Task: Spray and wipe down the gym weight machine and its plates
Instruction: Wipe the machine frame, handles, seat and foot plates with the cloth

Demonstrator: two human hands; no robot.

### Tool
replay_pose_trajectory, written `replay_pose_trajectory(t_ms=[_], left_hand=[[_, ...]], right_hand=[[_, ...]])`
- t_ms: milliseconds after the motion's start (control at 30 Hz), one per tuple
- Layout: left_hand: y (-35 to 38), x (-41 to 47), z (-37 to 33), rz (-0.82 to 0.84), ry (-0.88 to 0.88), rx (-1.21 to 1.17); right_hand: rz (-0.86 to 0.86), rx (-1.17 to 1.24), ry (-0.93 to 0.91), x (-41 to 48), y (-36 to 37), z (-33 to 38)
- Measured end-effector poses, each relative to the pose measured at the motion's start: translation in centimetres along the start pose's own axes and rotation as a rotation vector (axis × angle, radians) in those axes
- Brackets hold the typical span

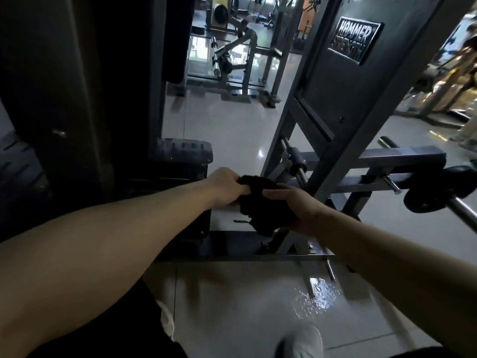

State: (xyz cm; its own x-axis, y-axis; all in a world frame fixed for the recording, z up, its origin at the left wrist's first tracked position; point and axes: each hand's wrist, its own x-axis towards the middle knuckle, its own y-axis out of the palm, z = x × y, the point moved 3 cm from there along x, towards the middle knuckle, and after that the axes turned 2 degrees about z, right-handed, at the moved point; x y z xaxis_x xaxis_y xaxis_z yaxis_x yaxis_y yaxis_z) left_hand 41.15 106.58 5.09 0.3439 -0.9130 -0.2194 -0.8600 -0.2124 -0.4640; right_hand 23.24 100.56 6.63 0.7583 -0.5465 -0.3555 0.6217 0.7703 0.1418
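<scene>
Black cloth (263, 205) sat bunched between my left hand (225, 187) and right hand (296, 205), fingers (273, 193) curled round it, machine frame (343, 104) at one o'clock; wet floor patch (317, 293) at five risked a slip, I judged.

A black cloth (265, 202) is seen at the centre. The frame (335, 104) is painted dark grey, and its badge (355, 40) is black with silver lettering. The plate (423, 200) at the right is matt black, carried on a chrome-silver bar (462, 211). The floor (232, 306) is laid in pale grey tiles, lined by thin dark joints. A light grey shoe (304, 342) is shown near. A yellow panel (220, 0) is glimpsed far off.
</scene>
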Motion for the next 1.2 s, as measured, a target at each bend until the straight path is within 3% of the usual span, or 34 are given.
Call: replay_pose_trajectory(t_ms=[233,333,533,733,800,933,1033,1100,1200], left_hand=[[0.3,3.6,0.2,-0.012,0.003,0.193],[0.7,5.2,0.3,-0.097,0.038,0.204],[1.1,7.6,0.9,-0.125,-0.006,0.188],[0.6,7.2,5.4,0.063,-0.146,0.896],[0.4,7.0,7.0,0.106,-0.192,1.002],[0.8,6.4,9.3,0.197,-0.26,0.987],[1.2,6.0,10.4,0.183,-0.234,0.992],[1.2,5.8,10.8,0.171,-0.205,1.013],[0.9,5.1,11.7,0.189,-0.169,1.059]], right_hand=[[-0.174,0.128,0.034,4.4,-1.7,-0.6],[-0.29,0.06,0.009,7.1,-3.0,0.0],[-0.331,0.014,-0.031,10.2,-5.0,-0.2],[-0.482,-1.042,-0.421,15.1,-7.3,5.1],[-0.508,-1.332,-0.35,18.3,-9.4,6.0],[-0.548,-2.099,0.007,19.9,-9.7,4.0],[-0.447,-2.281,0.122,21.0,-8.1,0.9],[-0.384,-2.263,0.147,22.2,-7.8,-1.7],[-0.088,-2.154,0.143,24.1,-7.1,-5.9]])
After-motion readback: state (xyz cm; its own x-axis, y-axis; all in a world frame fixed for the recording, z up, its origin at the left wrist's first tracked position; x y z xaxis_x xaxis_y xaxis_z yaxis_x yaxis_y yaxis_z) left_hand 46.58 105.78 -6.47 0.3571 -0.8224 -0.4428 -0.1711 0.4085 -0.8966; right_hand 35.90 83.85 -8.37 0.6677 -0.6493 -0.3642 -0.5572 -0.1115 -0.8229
